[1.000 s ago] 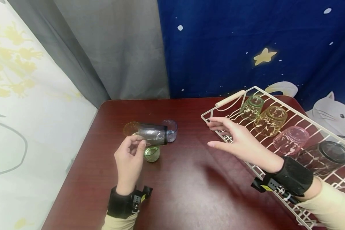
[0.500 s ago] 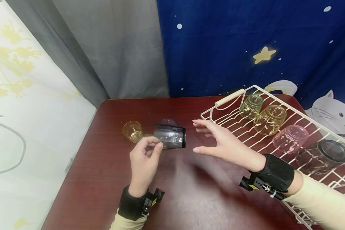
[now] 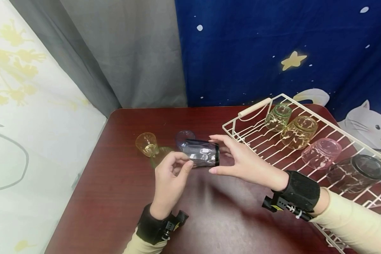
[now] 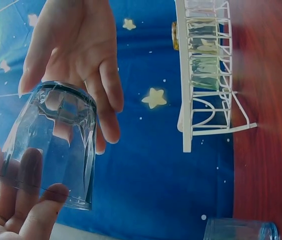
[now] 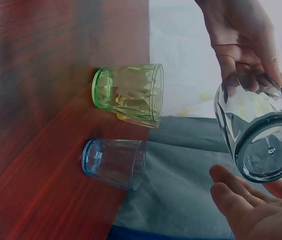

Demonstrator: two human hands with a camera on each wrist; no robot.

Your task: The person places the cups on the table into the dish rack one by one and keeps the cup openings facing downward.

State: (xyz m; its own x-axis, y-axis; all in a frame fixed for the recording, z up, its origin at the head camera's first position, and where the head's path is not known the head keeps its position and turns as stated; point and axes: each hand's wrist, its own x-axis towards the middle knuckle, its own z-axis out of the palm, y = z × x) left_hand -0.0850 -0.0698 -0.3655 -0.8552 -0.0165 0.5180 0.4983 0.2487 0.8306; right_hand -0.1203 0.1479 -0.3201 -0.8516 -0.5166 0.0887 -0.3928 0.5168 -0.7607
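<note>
Yellow glass [image 3: 147, 144] stands on the counter [image 3: 114, 197], left of the middle of the frame, and a green glass [image 5: 128, 92], partly hidden, is just beside it. Next, the left grip [image 3: 171, 180] pinches the grey glass [image 3: 202, 154], held sideways near the frame's centre, overlapping a blue glass [image 3: 184, 136]. The right grip [image 3: 241, 158] is unclosed around the base; whether it touches, I cannot tell. At the right, a white rack [image 3: 333, 126] holds four upturned glasses [image 3: 322, 152]
</note>
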